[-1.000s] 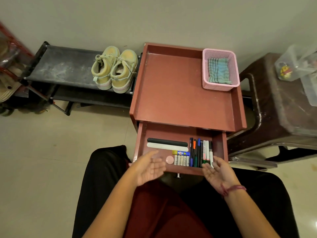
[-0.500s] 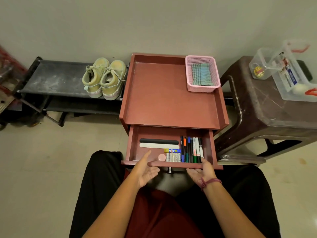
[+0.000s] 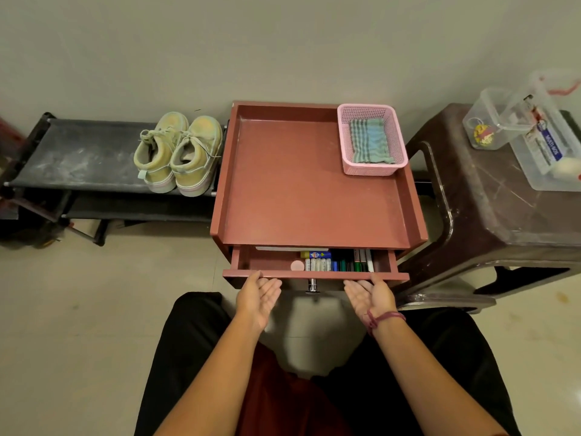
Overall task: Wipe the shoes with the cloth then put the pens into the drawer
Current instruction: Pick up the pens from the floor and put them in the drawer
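The shoes (image 3: pixel 179 154) are being kept at the right end of the black rack (image 3: pixel 75 155). The drawer (image 3: pixel 316 274) is being pressed at its front edge, near the left corner by the left hand (image 3: pixel 258 294) and near the right corner by the right hand (image 3: pixel 370 296), both palm-up with fingers straight and holding nothing. The pens (image 3: pixel 352 262) are being carried at its right side. It should be pushed evenly so it is not being skewed. The cloth (image 3: pixel 371 141) is being held in the pink basket (image 3: pixel 371 169) at the cabinet's far right corner.
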### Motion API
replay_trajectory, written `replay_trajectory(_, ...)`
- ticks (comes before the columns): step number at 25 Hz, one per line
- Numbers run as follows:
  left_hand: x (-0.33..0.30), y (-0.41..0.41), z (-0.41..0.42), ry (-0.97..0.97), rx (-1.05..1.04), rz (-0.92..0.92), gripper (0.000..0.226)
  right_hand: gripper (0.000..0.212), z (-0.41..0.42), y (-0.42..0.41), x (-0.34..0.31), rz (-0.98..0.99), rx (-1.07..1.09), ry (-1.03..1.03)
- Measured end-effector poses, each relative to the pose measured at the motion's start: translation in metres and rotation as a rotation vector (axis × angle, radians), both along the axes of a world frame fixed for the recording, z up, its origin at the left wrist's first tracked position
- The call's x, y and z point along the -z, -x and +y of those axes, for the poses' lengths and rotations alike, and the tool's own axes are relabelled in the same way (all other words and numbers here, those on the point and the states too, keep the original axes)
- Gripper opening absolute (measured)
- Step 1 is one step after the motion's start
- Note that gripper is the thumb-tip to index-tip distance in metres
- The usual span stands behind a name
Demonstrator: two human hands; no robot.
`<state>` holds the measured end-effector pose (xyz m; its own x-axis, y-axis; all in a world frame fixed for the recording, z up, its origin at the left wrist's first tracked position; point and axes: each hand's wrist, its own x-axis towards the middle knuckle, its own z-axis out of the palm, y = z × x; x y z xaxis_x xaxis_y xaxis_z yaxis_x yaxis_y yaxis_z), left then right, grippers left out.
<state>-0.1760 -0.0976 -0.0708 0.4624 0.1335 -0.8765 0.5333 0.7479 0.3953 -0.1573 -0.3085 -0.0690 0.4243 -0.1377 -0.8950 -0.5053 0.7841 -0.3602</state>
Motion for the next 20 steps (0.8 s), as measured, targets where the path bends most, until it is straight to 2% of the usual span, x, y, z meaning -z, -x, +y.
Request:
replay_trajectory(10,0.014,-0.02,-0.005,0.077,-0.321,0.005,0.047,0.059,0.001,-0.018,0.012,-0.022,0.096,-0.077)
replay_trajectory(20,0.02,-0.036,-0.014,0.121,-0.386,-0.042,0.046,0.06,0.002,-0.032,0.017,-0.116,0.084,-0.133)
